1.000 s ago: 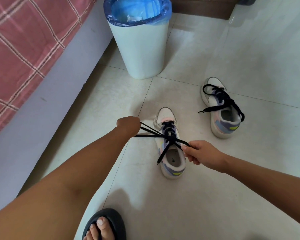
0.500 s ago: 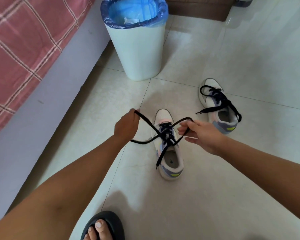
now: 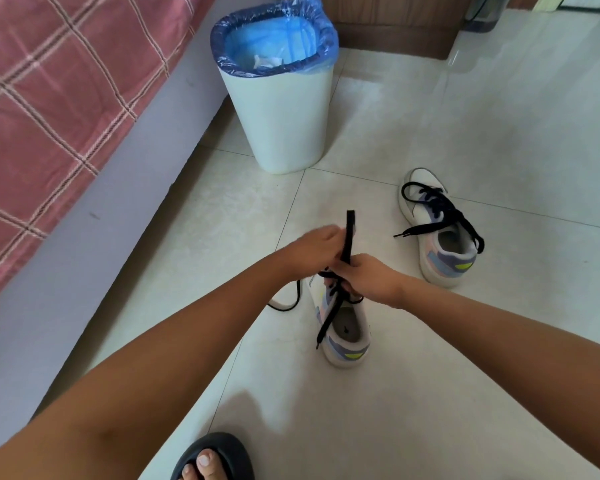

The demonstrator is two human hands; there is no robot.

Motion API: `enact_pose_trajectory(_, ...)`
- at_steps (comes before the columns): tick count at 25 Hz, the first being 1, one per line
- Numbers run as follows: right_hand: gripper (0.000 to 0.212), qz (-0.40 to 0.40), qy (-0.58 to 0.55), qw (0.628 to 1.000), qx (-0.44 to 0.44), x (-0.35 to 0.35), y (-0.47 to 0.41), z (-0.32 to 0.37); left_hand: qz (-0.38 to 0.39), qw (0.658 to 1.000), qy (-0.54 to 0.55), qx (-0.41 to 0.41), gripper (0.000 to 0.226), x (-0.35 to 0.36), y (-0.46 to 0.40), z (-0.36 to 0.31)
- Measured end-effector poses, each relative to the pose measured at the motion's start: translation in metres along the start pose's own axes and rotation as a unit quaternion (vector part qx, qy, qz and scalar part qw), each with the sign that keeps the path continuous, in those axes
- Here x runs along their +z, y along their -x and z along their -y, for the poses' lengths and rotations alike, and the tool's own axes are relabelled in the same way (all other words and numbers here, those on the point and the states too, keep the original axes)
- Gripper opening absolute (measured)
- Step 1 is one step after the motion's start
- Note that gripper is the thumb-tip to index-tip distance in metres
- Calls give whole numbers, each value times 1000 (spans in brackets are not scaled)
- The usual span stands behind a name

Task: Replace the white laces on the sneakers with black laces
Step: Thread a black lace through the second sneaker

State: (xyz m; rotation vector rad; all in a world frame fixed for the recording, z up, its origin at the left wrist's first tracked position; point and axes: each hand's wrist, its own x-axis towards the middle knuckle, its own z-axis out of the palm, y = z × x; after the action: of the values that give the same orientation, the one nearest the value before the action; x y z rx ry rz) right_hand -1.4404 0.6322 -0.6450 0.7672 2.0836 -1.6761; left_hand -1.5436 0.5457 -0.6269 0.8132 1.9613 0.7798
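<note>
Left hand (image 3: 317,247) and right hand (image 3: 367,277) meet above the near white sneaker with pastel panels (image 3: 347,336), both pinching the flat black lace (image 3: 348,237); one loop stands up between them. A loose lace end hangs over the shoe's opening, another loop trails on the pale tiled floor (image 3: 464,375) to the left. Second matching sneaker (image 3: 440,233), black-laced, sits well apart to the right. White plastic bin with blue liner (image 3: 281,109) stands beyond. Black slipper (image 3: 215,455) at bottom.
</note>
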Motion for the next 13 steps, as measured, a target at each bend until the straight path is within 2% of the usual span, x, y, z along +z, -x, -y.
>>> enact_pose_trajectory(2, 36, 9, -40, 999, 34, -7, 0, -3, 59, 997, -28, -51, 48, 3, 6, 17)
enact_pose_trajectory(5, 36, 54, -124, 988, 74, -16, -5, -13, 58, 993, -16, -101, 39, -1, 22, 37)
enact_pose_trajectory(6, 34, 64, -165, 980, 87, -19, -5, -16, 79, 991, -9, -105, 38, -5, 28, 39)
enact_pose_trajectory(8, 25, 79, -220, 967, 104, -23, -3, -17, 186, 976, 25, -110, 36, -13, 41, 36)
enact_pose_trajectory(10, 12, 86, -241, 960, 112, -23, -1, -17, 327, 937, 34, -117, 32, -10, 55, 27)
enact_pose_trajectory(11, 10, 83, -245, 959, 117, -22, -1, -17, 383, 916, 4, -119, 29, -6, 58, 24)
enact_pose_trajectory(12, 15, 73, -245, 959, 120, -20, -1, -18, 414, 901, -43, -125, 26, -3, 57, 23)
enact_pose_trajectory(13, 21, 59, -240, 962, 118, -18, -3, -19, 410, 898, -89, -135, 22, -1, 52, 23)
